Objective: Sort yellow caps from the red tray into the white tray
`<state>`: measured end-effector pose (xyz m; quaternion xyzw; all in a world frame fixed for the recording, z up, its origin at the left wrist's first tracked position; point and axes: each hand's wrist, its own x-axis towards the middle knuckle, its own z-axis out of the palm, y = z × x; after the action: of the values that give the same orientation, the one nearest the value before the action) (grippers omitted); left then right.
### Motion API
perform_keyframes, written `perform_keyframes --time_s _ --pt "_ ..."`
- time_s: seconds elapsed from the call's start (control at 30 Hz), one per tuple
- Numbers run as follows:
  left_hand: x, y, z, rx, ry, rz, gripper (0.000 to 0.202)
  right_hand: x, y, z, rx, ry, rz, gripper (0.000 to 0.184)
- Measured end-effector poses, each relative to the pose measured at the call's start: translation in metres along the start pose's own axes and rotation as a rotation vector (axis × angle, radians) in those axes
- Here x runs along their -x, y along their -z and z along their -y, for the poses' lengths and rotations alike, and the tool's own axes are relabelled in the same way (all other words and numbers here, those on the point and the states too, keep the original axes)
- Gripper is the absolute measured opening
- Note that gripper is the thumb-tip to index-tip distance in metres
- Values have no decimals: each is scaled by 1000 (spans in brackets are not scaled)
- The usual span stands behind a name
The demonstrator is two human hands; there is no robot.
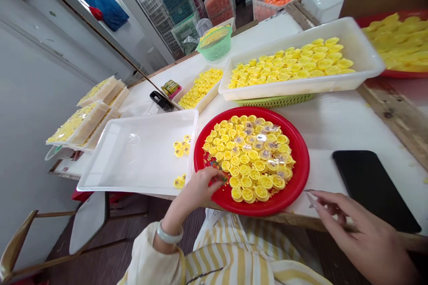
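My left hand is over the left front rim of a round red tray, its fingers curled and the tips close together. What they pinch, if anything, I cannot make out. Small round yellow plastic pieces lie in rows across the tray, some under a shiny clear film with dark print. Right of the tray, my right hand pinches a small, thin, clear piece between thumb and fingers. A shallow white tray at the left holds several yellow pieces with dark prints near its right side.
Behind the red tray, a long white bin of yellow cups rests on a green basket. A black phone-like slab lies at the right. Further off stand another yellow-filled tray, a mint basket and stacked trays.
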<state>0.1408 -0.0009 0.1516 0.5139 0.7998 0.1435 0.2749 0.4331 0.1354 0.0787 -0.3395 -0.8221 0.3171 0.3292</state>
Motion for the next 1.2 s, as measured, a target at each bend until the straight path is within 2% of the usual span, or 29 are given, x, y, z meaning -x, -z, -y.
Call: perform_keyframes --time_s 0.07,0.13,0.23,0.3,0.4,0.53,0.67,0.83,0.93,1.03,1.13,1.2 --pt "14 -17 3 -5 -11 16 16 -3 -12 12 -27 107 89 19" --pt "19 -35 2 -50 -7 -5 24 -3 -24 22 -28 157 120 19" --pt "16 -57 -2 -158 15 -67 29 -3 -40 31 -1 151 109 17" --pt "12 -65 -3 -210 18 -87 27 -2 -47 34 15 132 102 17" --pt "8 -62 5 -196 -29 -77 21 -4 -52 40 35 92 118 17" --pt "7 -45 20 -42 -96 -20 20 -12 -58 50 70 63 126 18" --pt "5 -31 24 58 -139 32 20 -18 -71 63 115 130 147 17" --pt "11 -27 22 101 -194 55 17 -15 -86 80 131 176 243 19" --pt "15 -26 21 150 -223 18 15 -13 -90 85 113 191 297 24" --pt "15 -25 20 262 -261 -36 21 -14 -88 87 37 172 298 24" --pt "7 -30 19 432 -281 -76 28 -19 -84 85 -26 113 265 26" --pt "-2 -39 18 558 -233 -148 26 -23 -83 85 -7 57 165 39"
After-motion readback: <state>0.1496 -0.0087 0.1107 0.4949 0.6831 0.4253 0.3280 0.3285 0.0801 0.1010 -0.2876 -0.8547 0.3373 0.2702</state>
